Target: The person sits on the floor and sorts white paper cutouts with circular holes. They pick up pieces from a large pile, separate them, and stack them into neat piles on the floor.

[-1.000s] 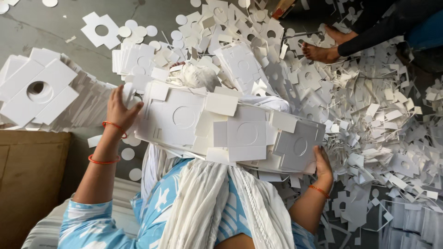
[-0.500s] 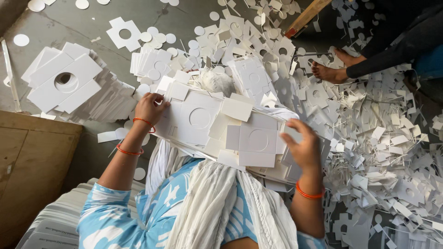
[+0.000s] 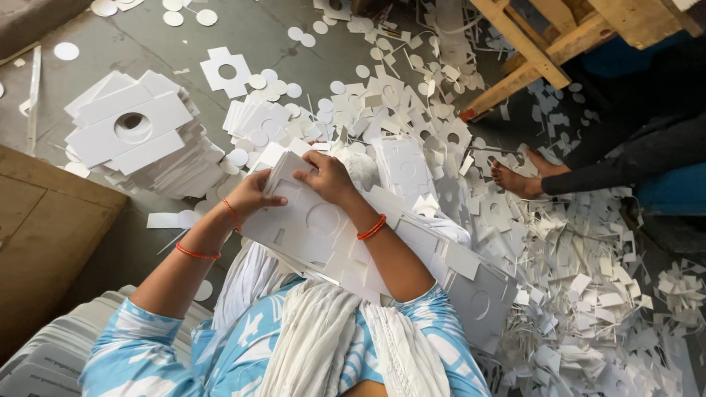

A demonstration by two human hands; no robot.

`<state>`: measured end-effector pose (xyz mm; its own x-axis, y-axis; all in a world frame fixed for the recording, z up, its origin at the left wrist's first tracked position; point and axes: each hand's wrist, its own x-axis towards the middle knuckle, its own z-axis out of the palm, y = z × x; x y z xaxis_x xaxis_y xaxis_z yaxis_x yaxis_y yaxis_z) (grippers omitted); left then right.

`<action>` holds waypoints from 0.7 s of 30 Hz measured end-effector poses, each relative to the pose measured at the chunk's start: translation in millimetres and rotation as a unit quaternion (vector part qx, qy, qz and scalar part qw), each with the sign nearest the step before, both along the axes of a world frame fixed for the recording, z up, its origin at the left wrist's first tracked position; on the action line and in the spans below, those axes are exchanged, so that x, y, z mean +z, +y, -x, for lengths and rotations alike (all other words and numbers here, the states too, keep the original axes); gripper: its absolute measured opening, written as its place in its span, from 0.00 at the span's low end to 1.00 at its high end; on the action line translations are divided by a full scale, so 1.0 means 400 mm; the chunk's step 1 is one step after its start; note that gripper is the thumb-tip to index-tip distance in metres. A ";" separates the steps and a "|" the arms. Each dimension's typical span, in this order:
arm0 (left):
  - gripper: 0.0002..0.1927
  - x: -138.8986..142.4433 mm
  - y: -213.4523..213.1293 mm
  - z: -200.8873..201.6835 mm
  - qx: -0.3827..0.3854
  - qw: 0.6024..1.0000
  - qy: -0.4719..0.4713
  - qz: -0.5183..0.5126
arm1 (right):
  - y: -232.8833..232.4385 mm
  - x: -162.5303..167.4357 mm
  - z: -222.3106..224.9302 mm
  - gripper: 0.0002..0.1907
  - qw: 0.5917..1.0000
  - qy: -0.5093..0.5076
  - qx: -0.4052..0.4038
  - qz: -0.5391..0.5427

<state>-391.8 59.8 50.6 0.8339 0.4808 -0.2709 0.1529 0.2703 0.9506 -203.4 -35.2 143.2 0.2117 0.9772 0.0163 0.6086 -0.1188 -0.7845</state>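
Note:
A thick stack of white die-cut card sheets (image 3: 316,235) with round holes lies across my lap. My left hand (image 3: 254,195) grips its near left edge, thumb on top. My right hand (image 3: 329,176) presses down on the stack's top corner, fingers curled over the edge. Both wrists wear orange thread bands. A white scarf (image 3: 323,345) hangs down my front over a blue patterned top.
A tall pile of cross-shaped white cards (image 3: 136,136) sits on the grey floor at left, beside a brown board (image 3: 44,235). Loose white offcuts and round punch-outs (image 3: 588,294) litter the right. Another person's bare foot (image 3: 515,180) rests near a wooden frame (image 3: 544,51).
My right hand has moved from the stack's far right edge to its top left corner, close to my left hand. The view has shifted, so the card pile sits nearer the centre.

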 end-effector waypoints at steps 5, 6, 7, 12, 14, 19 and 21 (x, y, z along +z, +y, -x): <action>0.29 -0.033 0.004 0.052 -0.062 0.965 -0.062 0.248 | 0.021 -0.033 -0.020 0.15 0.977 0.206 0.040 0.032; 0.29 -0.038 0.000 0.058 -0.060 0.964 -0.053 0.255 | 0.025 -0.040 -0.023 0.14 0.974 0.219 0.039 0.038; 0.29 -0.041 -0.003 0.064 -0.059 0.963 -0.045 0.258 | 0.029 -0.048 -0.022 0.14 0.972 0.229 0.040 0.041; 0.30 -0.045 -0.023 0.090 -0.104 0.940 -0.083 0.314 | 0.038 -0.055 0.004 0.16 0.930 0.350 0.055 0.101; 0.30 -0.049 -0.023 0.100 -0.110 0.936 -0.085 0.323 | 0.039 -0.050 0.012 0.16 0.939 0.324 0.058 0.103; 0.31 -0.077 -0.014 0.119 -0.175 0.926 -0.118 0.313 | 0.062 -0.046 0.006 0.13 0.931 0.297 0.088 0.194; 0.29 -0.091 -0.012 0.120 -0.173 0.924 -0.112 0.321 | 0.078 -0.047 -0.001 0.12 0.937 0.263 0.108 0.203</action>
<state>-439.8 55.0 14.1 0.9774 -0.0255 -0.2099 0.1551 0.7609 0.6300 -203.0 -3.9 124.5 -0.1183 0.9008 -0.4179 0.1942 -0.3917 -0.8994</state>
